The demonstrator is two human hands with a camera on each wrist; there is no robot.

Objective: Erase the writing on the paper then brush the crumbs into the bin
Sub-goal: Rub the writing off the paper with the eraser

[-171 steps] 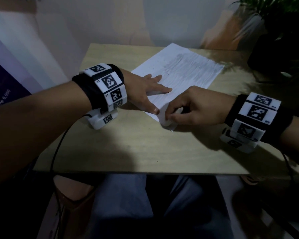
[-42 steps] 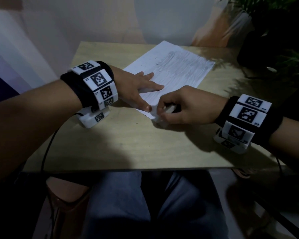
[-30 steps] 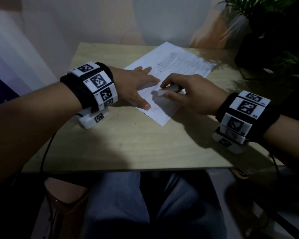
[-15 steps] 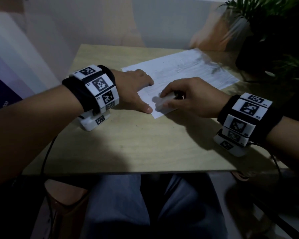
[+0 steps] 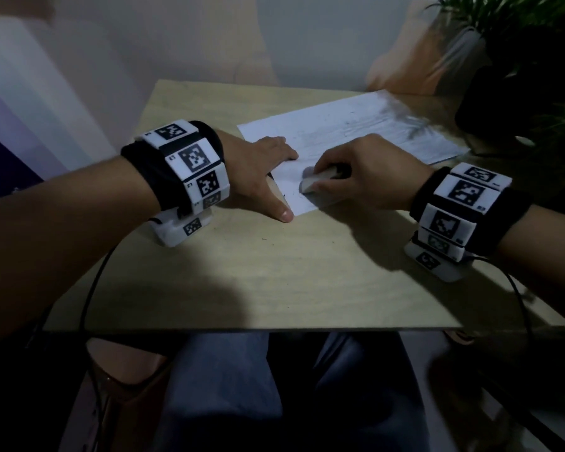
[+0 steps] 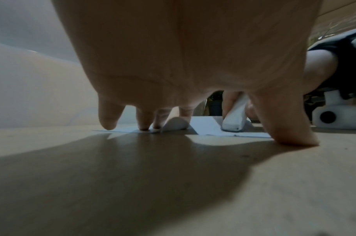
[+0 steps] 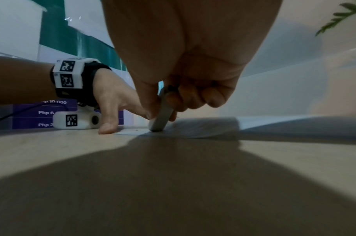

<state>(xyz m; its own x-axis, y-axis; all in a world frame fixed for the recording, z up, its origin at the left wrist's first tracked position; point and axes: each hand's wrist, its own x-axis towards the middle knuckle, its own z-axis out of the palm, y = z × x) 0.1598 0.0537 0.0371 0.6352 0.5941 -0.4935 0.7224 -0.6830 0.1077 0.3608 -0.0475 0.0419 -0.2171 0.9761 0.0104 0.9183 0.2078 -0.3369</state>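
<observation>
So the right hand (image 5: 369, 177) has a white eraser (image 5: 313, 181) pinched between thumb and curled fingers, a tight grip, with the eraser's lower end pressed onto the paper (image 5: 349, 132) close to its near left corner. From the right wrist view the eraser (image 7: 163, 111) stands tilted, its bottom edge touching the sheet (image 7: 203, 127). The left hand (image 5: 258, 171) isn't gripping anything: fingers are fairly straight and spread, fingertips (image 6: 143, 123) pushing down on the paper's left edge while the thumb (image 6: 290, 124) lands on the bare tabletop (image 5: 274, 272) just beside the corner. The paper lies flat across the far right part of the tabletop, with faint grey pencil smudges on it, darker toward the far end. A potted plant (image 5: 519, 44) sits past the tabletop's far right corner, near the paper's far end. Both wrists wear black bands with white marker blocks (image 5: 193, 158). Can't see any bin in these views.
</observation>
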